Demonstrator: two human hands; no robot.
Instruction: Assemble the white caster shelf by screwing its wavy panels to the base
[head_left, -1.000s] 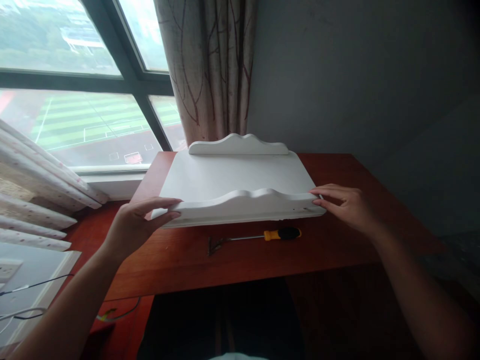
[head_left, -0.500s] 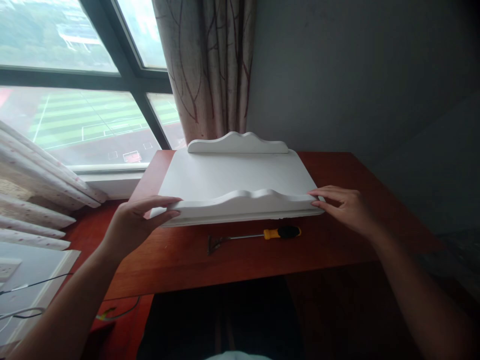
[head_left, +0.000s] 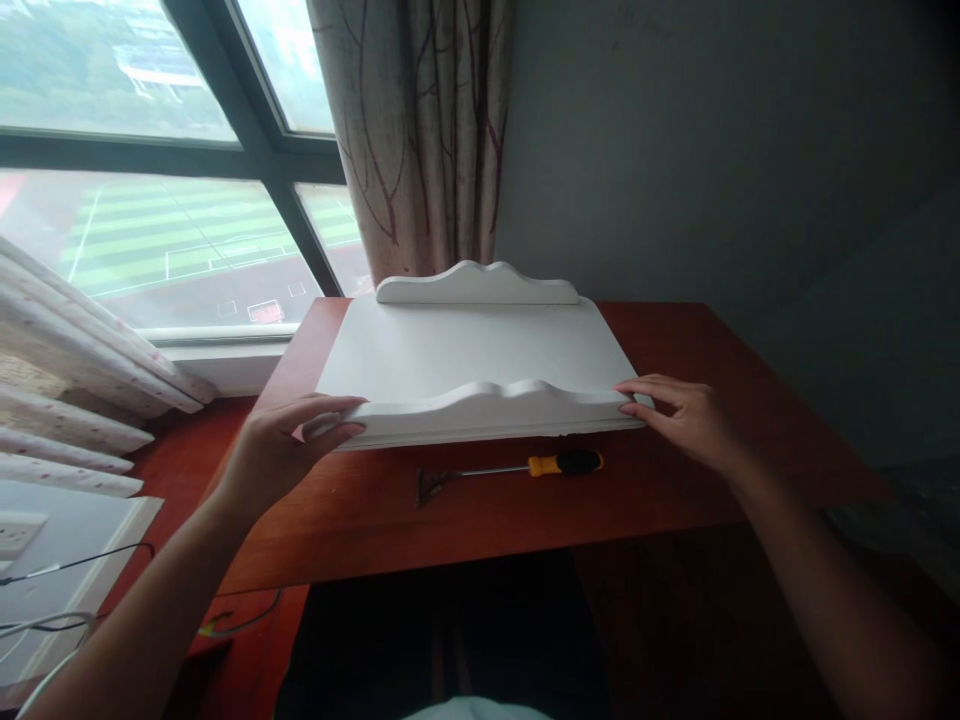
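A white panel lies on the reddish-brown table, with a wavy-topped white rail along its far edge. A second wavy-topped white rail stands along the near edge. My left hand pinches the left end of this near rail between thumb and fingers. At its right end, my right hand holds it the same way. Just in front of the panel lies a screwdriver with a yellow and black handle. Its shaft points left and ends at a small dark metal bracket.
The reddish-brown table extends past the panel on both sides. Behind it hangs a patterned curtain, with a grey wall to the right. Windows are at the left. Cables and a wall socket show at lower left.
The view has shifted very slightly. Both hands keep their grip on the ends of the near rail, with at most a small shift of the left fingers to the right.
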